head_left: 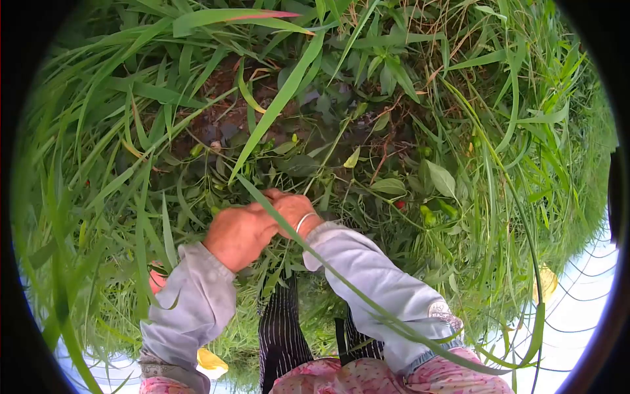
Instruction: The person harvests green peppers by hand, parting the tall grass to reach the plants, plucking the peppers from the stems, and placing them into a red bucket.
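left hand [239, 233] touching right hand [293, 213], among leafy plants [389, 186]

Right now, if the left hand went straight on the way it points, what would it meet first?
Most likely the right hand; the left hand points toward it, and the two overlap in view, so any gap is unclear.

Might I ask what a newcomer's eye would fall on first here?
Probably the bare left hand and bare right hand, close together near the centre, a thin pale bangle on the right wrist. Next, a long green grass blade slanting across the light grey right sleeve.
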Demonstrator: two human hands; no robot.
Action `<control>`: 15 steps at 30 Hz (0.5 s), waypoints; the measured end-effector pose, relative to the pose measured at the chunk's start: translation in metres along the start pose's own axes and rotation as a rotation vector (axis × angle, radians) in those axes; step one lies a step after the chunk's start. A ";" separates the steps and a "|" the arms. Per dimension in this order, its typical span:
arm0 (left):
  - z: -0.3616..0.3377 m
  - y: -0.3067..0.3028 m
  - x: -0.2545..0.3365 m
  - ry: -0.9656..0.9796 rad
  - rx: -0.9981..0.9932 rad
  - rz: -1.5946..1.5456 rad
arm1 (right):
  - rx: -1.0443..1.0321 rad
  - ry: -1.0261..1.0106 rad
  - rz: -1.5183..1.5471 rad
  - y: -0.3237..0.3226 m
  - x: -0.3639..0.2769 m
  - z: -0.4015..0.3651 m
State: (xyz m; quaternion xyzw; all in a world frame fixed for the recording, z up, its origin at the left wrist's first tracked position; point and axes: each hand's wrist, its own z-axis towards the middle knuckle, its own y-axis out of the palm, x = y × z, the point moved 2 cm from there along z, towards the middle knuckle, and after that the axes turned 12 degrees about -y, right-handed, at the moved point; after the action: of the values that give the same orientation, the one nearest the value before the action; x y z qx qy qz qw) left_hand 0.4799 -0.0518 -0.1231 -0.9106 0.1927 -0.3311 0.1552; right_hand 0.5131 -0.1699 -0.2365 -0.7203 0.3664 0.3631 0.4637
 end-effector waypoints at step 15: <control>0.070 -0.039 -0.074 -0.449 0.224 0.499 | -0.339 0.201 0.087 0.014 -0.015 -0.038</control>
State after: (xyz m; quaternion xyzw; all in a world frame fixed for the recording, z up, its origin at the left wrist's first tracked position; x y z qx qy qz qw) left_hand 0.4839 0.0271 -0.1983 -0.8628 0.3328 -0.0936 0.3689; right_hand 0.5009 -0.2069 -0.2181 -0.8041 0.3751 0.3657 0.2809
